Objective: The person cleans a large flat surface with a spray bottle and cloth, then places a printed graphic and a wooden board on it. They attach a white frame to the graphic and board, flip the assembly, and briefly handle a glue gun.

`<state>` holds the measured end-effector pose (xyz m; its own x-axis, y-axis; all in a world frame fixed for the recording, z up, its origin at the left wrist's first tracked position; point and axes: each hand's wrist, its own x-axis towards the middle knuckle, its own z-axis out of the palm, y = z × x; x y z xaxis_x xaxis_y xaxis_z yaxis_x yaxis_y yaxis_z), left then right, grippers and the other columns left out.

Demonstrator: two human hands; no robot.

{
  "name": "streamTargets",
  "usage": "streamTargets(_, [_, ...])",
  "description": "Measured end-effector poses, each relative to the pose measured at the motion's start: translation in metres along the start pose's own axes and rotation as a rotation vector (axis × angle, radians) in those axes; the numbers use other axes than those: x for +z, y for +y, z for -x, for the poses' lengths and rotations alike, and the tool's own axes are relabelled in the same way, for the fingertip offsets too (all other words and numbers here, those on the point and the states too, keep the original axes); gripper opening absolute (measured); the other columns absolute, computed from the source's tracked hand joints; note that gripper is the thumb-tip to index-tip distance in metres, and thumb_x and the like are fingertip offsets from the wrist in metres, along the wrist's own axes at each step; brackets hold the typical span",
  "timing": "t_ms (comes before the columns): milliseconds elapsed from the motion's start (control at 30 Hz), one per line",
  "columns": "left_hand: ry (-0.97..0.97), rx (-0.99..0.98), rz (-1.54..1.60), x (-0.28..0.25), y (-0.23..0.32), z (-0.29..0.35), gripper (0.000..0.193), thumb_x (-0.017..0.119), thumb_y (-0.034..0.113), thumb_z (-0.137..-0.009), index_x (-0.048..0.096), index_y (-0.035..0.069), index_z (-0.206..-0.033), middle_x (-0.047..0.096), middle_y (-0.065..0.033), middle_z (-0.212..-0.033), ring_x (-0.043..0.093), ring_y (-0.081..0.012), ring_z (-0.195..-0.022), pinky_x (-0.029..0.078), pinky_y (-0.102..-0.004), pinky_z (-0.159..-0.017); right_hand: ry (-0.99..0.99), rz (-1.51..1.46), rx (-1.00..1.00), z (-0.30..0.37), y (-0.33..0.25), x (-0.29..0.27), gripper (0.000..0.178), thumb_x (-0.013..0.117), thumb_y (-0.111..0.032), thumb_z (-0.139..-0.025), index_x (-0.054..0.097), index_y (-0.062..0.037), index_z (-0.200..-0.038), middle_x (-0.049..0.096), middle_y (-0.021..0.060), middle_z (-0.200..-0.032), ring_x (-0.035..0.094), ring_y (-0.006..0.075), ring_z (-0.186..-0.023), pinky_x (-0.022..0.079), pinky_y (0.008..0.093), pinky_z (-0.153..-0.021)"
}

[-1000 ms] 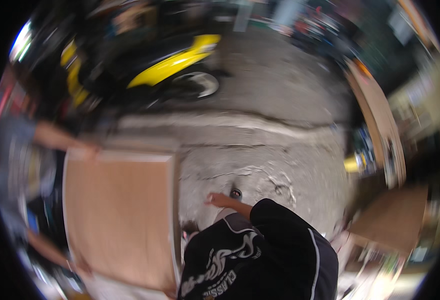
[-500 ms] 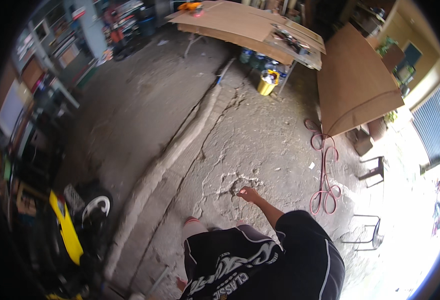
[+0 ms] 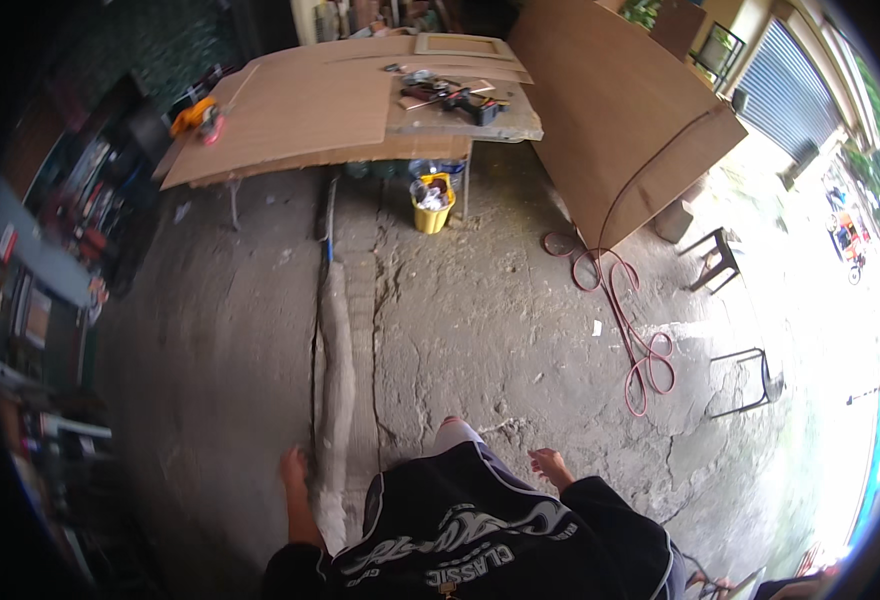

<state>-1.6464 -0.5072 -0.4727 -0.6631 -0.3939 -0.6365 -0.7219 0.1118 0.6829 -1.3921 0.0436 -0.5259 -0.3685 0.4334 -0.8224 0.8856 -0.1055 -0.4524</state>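
Observation:
My right hand (image 3: 552, 467) hangs at the right of my body above the rough concrete floor (image 3: 470, 320). Its fingers are curled together, and what they hold, if anything, is too small to make out. On the left, my left hand (image 3: 294, 463) hangs low beside a long raised cement-like ridge (image 3: 336, 345) running along the floor. Its fingers are blurred. Neither hand touches the work table ahead, where brown sheet boards (image 3: 310, 100) lie with an orange tool (image 3: 196, 117) on the left and dark power tools (image 3: 460, 100) on the right.
A yellow bucket (image 3: 432, 218) of rubbish stands by the table's front. A large brown board (image 3: 620, 130) leans at the right, with a looped red hose (image 3: 615, 290) on the floor below. Two dark stools (image 3: 717, 258) stand farther right. Cluttered shelves (image 3: 70, 240) line the left.
My view has swung to the right and the table appears nearer. My left hand now shows more fully at the left; my right hand sits lower and closer to my body.

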Motion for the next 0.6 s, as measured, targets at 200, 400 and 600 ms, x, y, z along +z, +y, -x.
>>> streamTargets(200, [-0.529,0.557,-0.102,0.229,0.253,-0.074,0.017,0.059,0.024,-0.083,0.060,0.008,-0.089,0.052,0.0026,-0.071,0.047,-0.0066,-0.060,0.036,-0.0221,-0.050,0.111,-0.295,0.192,-0.064,-0.084,0.031,0.027,0.060,-0.030,-0.083,0.060,-0.0077,-0.098,0.061,0.0034,-0.072,0.059,0.0127,-0.062,0.047,0.0302,-0.051])
streamTargets(400, [-0.658,0.336,-0.328,0.397,0.370,-0.125,0.023,0.062,0.024,-0.082,0.059,0.011,-0.101,0.058,0.0028,-0.080,0.052,-0.0068,-0.068,0.036,-0.0199,-0.057,0.078,-0.005,-0.103,-0.208,-0.150,0.037,0.029,0.062,-0.019,-0.076,0.063,-0.0128,-0.104,0.061,0.0047,-0.072,0.061,0.0149,-0.064,0.048,0.0323,-0.047])
streamTargets(600, [-0.791,0.869,-0.379,0.562,0.554,-0.238,0.025,0.064,0.016,-0.079,0.058,0.006,-0.102,0.060,-0.0025,-0.087,0.056,-0.0102,-0.076,0.043,-0.0230,-0.064,0.443,-0.595,-0.220,-0.191,-0.414,-0.035,0.041,0.064,-0.039,-0.079,0.063,-0.0042,-0.099,0.065,0.0070,-0.080,0.060,0.0132,-0.069,0.047,0.0274,-0.059])
